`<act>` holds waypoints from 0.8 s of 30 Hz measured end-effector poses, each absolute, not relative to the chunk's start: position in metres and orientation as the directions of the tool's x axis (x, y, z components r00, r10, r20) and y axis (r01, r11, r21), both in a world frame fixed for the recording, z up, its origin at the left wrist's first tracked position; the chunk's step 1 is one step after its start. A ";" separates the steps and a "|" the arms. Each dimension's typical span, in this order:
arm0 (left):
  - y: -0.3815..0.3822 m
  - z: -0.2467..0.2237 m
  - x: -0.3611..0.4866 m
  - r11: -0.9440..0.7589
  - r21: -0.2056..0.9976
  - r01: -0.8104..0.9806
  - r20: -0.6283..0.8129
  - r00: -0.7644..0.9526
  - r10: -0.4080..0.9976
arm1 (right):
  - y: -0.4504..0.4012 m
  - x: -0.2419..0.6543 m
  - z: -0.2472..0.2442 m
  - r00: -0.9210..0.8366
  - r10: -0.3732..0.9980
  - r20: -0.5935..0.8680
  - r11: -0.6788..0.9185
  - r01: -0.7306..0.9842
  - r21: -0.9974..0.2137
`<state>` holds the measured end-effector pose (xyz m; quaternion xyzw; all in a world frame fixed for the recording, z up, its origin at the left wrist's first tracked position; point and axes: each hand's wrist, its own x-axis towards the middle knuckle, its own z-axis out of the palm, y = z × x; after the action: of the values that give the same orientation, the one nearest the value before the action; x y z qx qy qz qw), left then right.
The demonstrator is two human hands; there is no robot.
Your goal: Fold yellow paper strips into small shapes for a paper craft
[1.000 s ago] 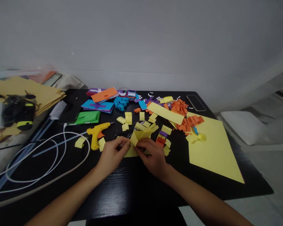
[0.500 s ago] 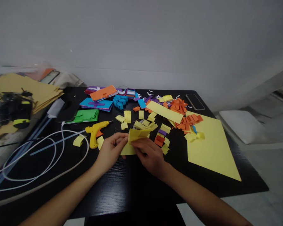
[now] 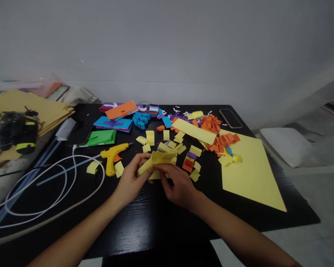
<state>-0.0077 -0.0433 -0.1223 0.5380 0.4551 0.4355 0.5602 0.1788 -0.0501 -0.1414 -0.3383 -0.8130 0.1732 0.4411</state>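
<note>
Looks like the left hand (image 3: 133, 176) and right hand (image 3: 180, 184) have fingers clamped on 1 folded yellow paper (image 3: 163, 157), probably for steadiness, glue gun (image 3: 111, 155) left of them.

I can read no text, label, brand, number or sign from my end: none on the folded yellow paper (image 3: 163, 158) toward the near edge of the counter (image 3: 144, 233), none on the yellow glue gun (image 3: 111, 157) toward its left edge, and none on the phone (image 3: 230, 118) at its far right corner, whose screen is dark to me.
</note>
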 end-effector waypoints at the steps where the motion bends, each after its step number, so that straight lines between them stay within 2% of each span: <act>1: -0.044 -0.123 -0.008 0.029 0.999 0.027 -0.034 0.202 0.979 | -0.051 0.179 -0.142 -0.387 0.709 0.589 0.705 0.387 -0.594; 4: -0.044 -0.123 -0.009 -0.001 0.992 0.127 -0.021 0.170 0.985 | -0.053 0.178 -0.142 -0.420 0.706 0.570 0.705 0.340 -0.623; 6: -0.043 -0.123 -0.009 -0.005 0.983 0.184 -0.020 0.136 0.990 | -0.054 0.177 -0.140 -0.381 0.728 0.570 0.683 0.332 -0.650; 9: -0.041 -0.124 -0.011 0.008 0.977 0.214 -0.029 0.093 0.995 | -0.051 0.180 -0.136 -0.168 0.822 0.544 0.561 0.405 -0.723; 11: -0.040 -0.124 -0.012 0.012 0.978 0.207 -0.031 0.087 0.996 | -0.046 0.183 -0.135 0.006 0.873 0.488 0.430 0.465 -0.774; 13: -0.039 -0.123 -0.012 0.013 0.980 0.200 -0.034 0.099 0.995 | -0.039 0.185 -0.137 0.083 0.914 0.397 0.319 0.460 -0.829; 19: -0.043 -0.114 -0.011 -0.015 0.977 0.211 -0.019 0.157 0.987 | -0.029 0.187 -0.144 -0.178 0.979 0.097 0.127 0.166 -0.978; 22: -0.044 -0.114 -0.011 -0.069 0.973 0.219 0.030 0.179 0.983 | -0.029 0.188 -0.141 -0.271 0.962 0.020 0.061 0.143 -0.988; 24: -0.044 -0.116 -0.010 -0.061 0.974 0.217 0.027 0.156 0.987 | -0.029 0.188 -0.137 -0.272 0.962 0.000 0.047 0.168 -0.985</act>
<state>-0.0101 -0.0438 -0.1159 0.6002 0.5014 0.4128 0.4668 0.1884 -0.0292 -0.1374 -0.4624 -0.6109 0.5126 0.3876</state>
